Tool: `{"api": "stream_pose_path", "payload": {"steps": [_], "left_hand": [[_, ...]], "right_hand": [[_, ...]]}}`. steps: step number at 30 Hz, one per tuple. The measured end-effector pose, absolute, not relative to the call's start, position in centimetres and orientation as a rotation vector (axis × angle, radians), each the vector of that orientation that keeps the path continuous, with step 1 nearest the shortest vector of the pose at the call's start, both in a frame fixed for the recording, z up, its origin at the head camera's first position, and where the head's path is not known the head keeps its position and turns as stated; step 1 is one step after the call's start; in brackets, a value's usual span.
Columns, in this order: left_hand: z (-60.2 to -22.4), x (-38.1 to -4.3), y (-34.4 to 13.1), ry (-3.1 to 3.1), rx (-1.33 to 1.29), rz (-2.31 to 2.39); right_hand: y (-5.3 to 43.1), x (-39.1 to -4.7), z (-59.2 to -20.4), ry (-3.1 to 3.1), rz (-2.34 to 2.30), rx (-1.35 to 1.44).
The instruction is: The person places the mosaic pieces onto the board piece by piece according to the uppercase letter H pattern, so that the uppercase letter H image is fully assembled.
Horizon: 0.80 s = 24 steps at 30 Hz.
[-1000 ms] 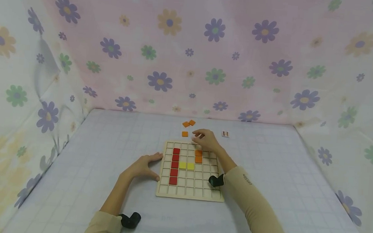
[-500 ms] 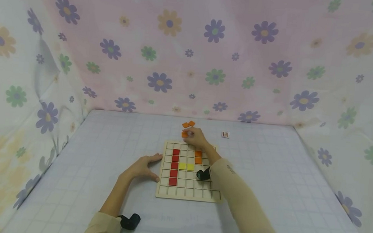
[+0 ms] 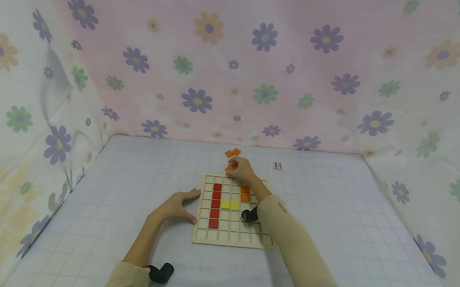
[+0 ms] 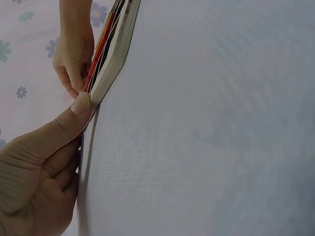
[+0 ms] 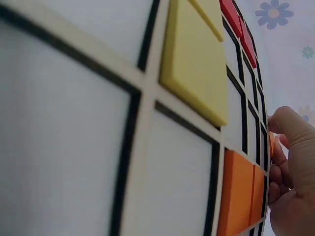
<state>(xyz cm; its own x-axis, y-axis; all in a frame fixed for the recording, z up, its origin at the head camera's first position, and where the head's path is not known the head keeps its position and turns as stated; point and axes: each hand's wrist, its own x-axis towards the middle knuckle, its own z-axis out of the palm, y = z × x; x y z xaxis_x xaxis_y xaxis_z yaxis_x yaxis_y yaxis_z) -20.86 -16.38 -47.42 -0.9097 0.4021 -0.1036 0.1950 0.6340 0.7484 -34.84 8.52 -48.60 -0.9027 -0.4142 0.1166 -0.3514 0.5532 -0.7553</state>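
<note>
A square wooden grid board [image 3: 223, 244] lies on the table, with a column of red tiles [image 3: 214, 213], two yellow tiles [image 3: 230, 205] and two orange tiles [image 3: 244, 193] in its cells. Against its left edge rests my left hand [image 3: 174, 205], thumb and fingers spread along the rim; the left wrist view has the thumb [image 4: 59, 125] on the edge. Beyond the far edge, my right hand [image 3: 243, 170] pinches a loose orange tile [image 3: 229, 167], which looks slightly tilted. In the right wrist view, the fingers partly hide that tile [image 5: 271, 143].
Behind the right hand lie two more loose orange tiles [image 3: 232, 152]. A small printed card [image 3: 278, 165] sits to their right on the pale tabletop [image 3: 110, 188]. Flowered cloth [image 3: 234, 81] encloses the back and sides. The right forearm [image 3: 295, 246] covers part of the board's right side.
My right hand has moved left from above the board's far edge to the nearest loose orange tile and taken hold of it, turning it a little. The left hand stays put.
</note>
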Motion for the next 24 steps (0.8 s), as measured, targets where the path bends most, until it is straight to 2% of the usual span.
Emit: {"api": "stream_pose_path", "payload": {"steps": [12,24], "left_hand": [[-47.3,-20.7,-16.3,2.594,0.439,1.141],[-47.5,-20.8,-16.4,2.582,0.470,1.168]], "right_hand": [[10.5,-34.3,-48.1,2.639,-1.473,-0.632],[13.6,-31.4,-46.0,2.613,-1.414,-0.728]]}}
